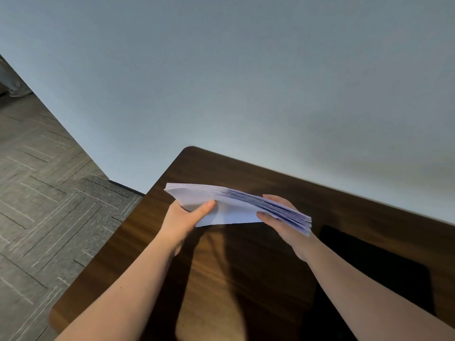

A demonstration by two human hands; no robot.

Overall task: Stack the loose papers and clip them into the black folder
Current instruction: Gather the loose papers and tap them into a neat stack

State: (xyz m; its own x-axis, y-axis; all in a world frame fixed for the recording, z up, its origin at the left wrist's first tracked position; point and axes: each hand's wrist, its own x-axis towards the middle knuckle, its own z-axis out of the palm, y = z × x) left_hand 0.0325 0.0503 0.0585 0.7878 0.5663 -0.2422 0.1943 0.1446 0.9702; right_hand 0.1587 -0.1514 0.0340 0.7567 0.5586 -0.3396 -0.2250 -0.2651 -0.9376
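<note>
Both hands hold the stack of papers (pixel 229 205) above the desk (pixel 246 267): left hand (pixel 187 217) and right hand (pixel 280 217) each with grip clamped on an end. The black folder (pixel 374 264) lies on the desk to the right.

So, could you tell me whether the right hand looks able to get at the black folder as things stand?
Probably not yet: the right hand is gripping the paper stack together with the left hand. The black folder lies uncovered on the table just beside it, so the way is otherwise free.
</note>
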